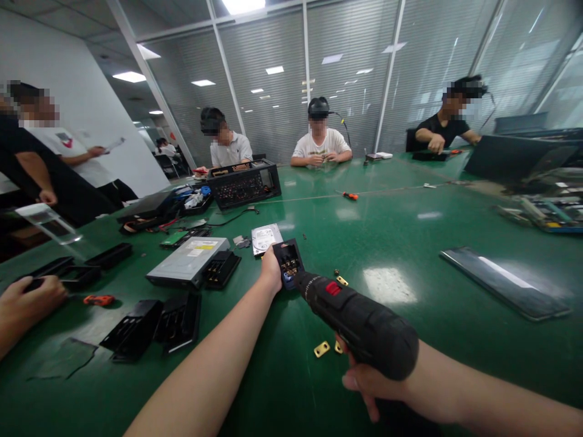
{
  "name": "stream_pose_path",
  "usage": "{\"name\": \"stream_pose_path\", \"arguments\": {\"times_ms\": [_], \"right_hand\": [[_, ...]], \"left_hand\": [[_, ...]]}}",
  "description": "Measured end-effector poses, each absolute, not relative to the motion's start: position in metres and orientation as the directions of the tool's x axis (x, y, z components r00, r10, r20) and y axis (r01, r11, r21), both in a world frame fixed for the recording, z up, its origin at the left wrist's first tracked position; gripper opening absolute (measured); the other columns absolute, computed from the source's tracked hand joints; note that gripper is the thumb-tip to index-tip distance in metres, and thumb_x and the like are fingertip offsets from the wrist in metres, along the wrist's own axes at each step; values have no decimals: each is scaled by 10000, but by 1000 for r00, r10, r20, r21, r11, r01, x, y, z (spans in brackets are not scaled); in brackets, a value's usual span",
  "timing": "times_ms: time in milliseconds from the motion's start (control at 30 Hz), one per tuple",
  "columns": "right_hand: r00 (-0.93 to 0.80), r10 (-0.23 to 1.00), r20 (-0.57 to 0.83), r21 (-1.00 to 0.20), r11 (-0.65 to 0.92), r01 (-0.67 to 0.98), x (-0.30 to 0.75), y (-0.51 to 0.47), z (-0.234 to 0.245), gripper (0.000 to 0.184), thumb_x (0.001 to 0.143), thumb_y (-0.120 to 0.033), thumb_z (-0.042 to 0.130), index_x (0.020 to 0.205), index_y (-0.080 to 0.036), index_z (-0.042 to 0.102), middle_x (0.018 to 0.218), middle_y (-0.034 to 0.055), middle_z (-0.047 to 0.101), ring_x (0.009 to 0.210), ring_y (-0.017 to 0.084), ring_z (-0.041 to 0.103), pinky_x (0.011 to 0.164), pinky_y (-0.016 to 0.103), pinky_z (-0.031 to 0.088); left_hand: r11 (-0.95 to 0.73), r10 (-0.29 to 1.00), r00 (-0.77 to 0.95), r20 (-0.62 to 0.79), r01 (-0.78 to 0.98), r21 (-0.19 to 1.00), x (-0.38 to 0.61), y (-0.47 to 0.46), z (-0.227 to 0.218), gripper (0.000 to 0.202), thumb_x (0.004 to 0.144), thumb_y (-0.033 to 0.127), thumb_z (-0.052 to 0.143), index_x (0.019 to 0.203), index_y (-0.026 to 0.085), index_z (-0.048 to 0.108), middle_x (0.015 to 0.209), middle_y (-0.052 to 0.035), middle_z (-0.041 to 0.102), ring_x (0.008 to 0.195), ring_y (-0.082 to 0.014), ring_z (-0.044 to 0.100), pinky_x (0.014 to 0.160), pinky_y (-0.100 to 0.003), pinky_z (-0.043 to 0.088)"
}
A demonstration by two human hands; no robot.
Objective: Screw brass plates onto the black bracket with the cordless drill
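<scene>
My right hand (371, 382) is wrapped round the grip of a black cordless drill (359, 321) with a red switch on top. The drill's front end points at a small black plastic housing (288, 252) with brass-coloured metal parts inside. Holding that housing from its left side is my left hand (272, 271). Whether the bit touches a screw in it is hidden by the drill. A flat brass plate with two holes (321, 349) lies on the table near the drill, and more brass pieces lie around it. A hard drive (266, 238) sits just beyond my left hand.
On the left are an optical drive (189, 261), black plastic parts (132, 331) and an orange screwdriver (99, 300) beside another person's hand (31, 303). A black computer case (246, 185) stands farther back. A dark flat panel (503, 282) lies right. Several people are around the green table (410, 218).
</scene>
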State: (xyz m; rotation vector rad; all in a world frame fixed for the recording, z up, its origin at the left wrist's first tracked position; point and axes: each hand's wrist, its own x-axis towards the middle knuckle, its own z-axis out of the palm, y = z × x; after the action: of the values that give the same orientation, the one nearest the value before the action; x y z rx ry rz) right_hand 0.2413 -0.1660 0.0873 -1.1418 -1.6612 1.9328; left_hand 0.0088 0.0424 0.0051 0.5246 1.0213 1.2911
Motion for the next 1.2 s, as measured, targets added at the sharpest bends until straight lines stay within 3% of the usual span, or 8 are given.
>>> {"name": "stream_pose_path", "arguments": {"times_ms": [267,500,967,1200], "right_hand": [[-607,716,-345,-939,-267,219,243,-166,87,308,807,-433,798,921,-266,567,644,-79,648,584,129,610,648,294,505],[-621,703,-348,-937,-276,213,244,-167,83,412,788,-420,803,1081,-256,564,620,-95,657,580,143,612,653,307,529],[-614,711,-342,-939,-241,244,242,-167,91,316,811,-476,772,941,-266,574,634,-77,623,601,159,613,689,337,549],[-635,704,-319,-948,-230,220,243,-167,82,397,847,-488,801,1058,-263,551,630,-93,635,600,161,600,684,338,555]], "left_hand": [[266,937,-43,-346,-554,789,12,40,10,163,900,324,619,935,199,716,663,-64,706,525,-267,682,505,-369,595],[250,943,-52,-329,-540,803,12,40,9,164,915,318,613,954,197,717,677,-63,713,534,-266,686,522,-372,607],[252,943,-49,-328,-536,806,10,42,7,147,932,329,606,886,214,685,691,-72,709,547,-269,696,537,-373,611],[267,938,-40,-344,-551,791,12,38,13,168,944,325,593,875,200,683,671,-66,691,538,-254,670,523,-355,594]]}}
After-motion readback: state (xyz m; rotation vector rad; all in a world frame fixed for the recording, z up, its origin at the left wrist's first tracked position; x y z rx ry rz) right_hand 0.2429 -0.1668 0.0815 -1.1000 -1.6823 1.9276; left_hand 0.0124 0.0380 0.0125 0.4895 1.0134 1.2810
